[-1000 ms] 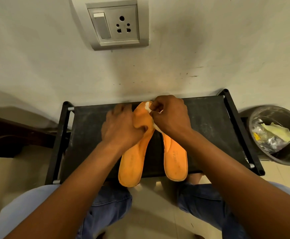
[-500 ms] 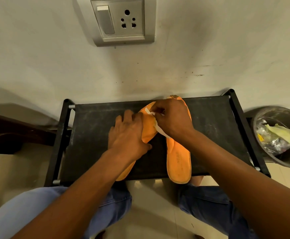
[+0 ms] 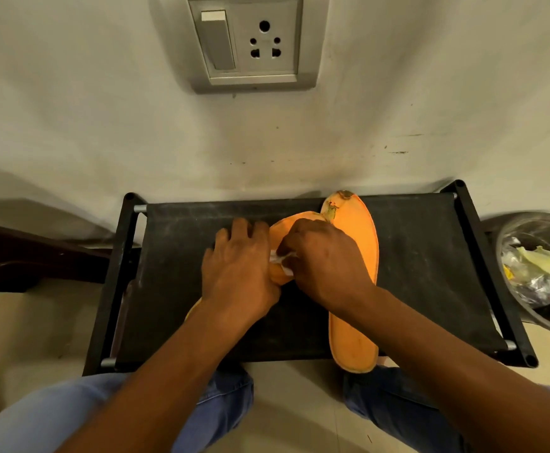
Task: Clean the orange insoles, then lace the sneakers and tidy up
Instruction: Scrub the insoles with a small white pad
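Observation:
Two orange insoles lie on a black fabric shelf (image 3: 424,266). The left insole (image 3: 288,223) is mostly hidden under both hands; only its toe and a sliver near my wrist show. My left hand (image 3: 239,269) presses down on it with fingers spread flat. My right hand (image 3: 324,259) pinches a small white wipe (image 3: 281,256) against the middle of that insole. The right insole (image 3: 355,233) lies lengthwise beside it, its toe stained with dark and yellowish marks near the wall, its heel past the shelf's front edge.
A round bin (image 3: 535,276) holding wrappers and a yellow-white scrap stands on the floor at the right. A wall with a switch and socket plate (image 3: 250,44) rises behind the shelf. Dark wooden furniture (image 3: 21,256) sits at the left. My knees in jeans are below.
My right hand has drawn the wipe from the left insole's toe back toward its middle. My left hand has slid forward over the insole. The right insole's toe now shows.

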